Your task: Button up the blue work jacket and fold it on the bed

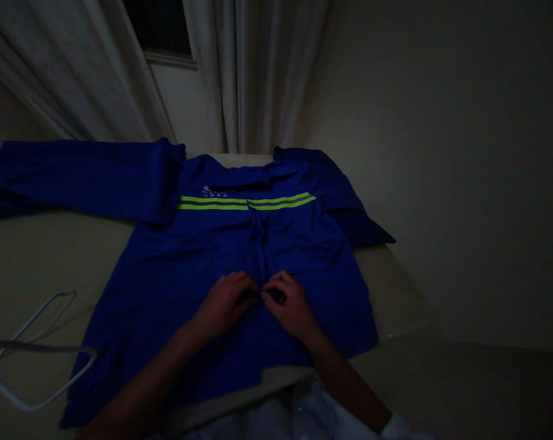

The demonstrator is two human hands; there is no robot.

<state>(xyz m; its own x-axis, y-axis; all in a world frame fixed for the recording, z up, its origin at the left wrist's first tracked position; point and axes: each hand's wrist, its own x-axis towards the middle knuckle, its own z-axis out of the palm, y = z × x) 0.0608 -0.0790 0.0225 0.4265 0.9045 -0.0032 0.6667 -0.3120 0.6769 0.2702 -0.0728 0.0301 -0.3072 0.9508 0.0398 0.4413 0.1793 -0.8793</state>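
Observation:
A blue work jacket lies spread out, front side up, with a lime-yellow and grey stripe across the chest and small white lettering above it. Both of its sleeves stretch out to the sides. At the lower part of the front opening, my left hand pinches the fabric edge. My right hand pinches the same edge from the other side, fingertips almost touching those of the left. Whether a button or snap sits between the fingers is too dark to see. Above the hands the front placket is rumpled.
The jacket rests on a pale table. At the left, white looped hangers lie partly over the jacket's hem. Long curtains hang behind the table beside a dark window. A plain wall stands on the right.

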